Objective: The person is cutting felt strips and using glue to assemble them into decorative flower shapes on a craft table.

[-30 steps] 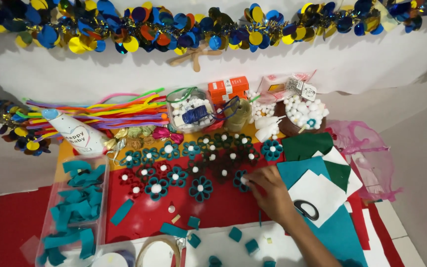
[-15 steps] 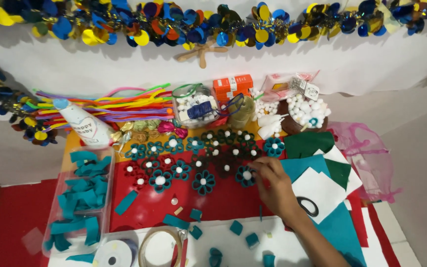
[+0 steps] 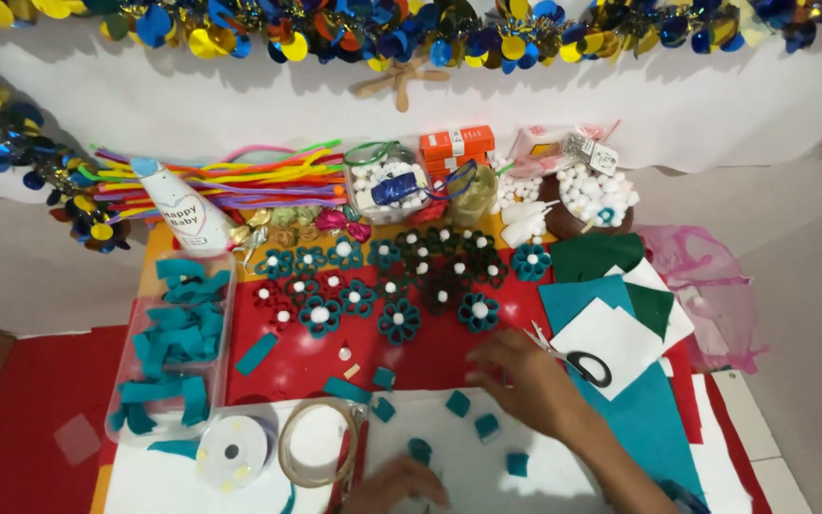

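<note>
Teal felt, rolled into short loops [image 3: 459,404], lay scattered on the white sheet [image 3: 563,476] just in front of the person, and that was where both hands were busy. The right hand [image 3: 525,381] hovered palm down over the loops, fingers loosely spread and holding nothing I could see. The left hand [image 3: 397,484] sat at the bottom edge, half cut off and blurred; I could not tell whether it pinched anything, though one loop [image 3: 420,449] lay just beside it.

It looked like the gathering stage, loops being collected for another flower. The next move, I judged, wanted a fine pinch on one small loop without nudging its neighbours.

Room was tight. Scissors [image 3: 573,357] lay right beside the right hand on the felt squares [image 3: 611,328]. The finished felt flowers [image 3: 400,320] crowded the red mat [image 3: 287,366] beyond. A tape roll [image 3: 318,443] and a ribbon spool [image 3: 232,450] hemmed the left, with the clear tray of teal strips [image 3: 168,352] further out.
</note>
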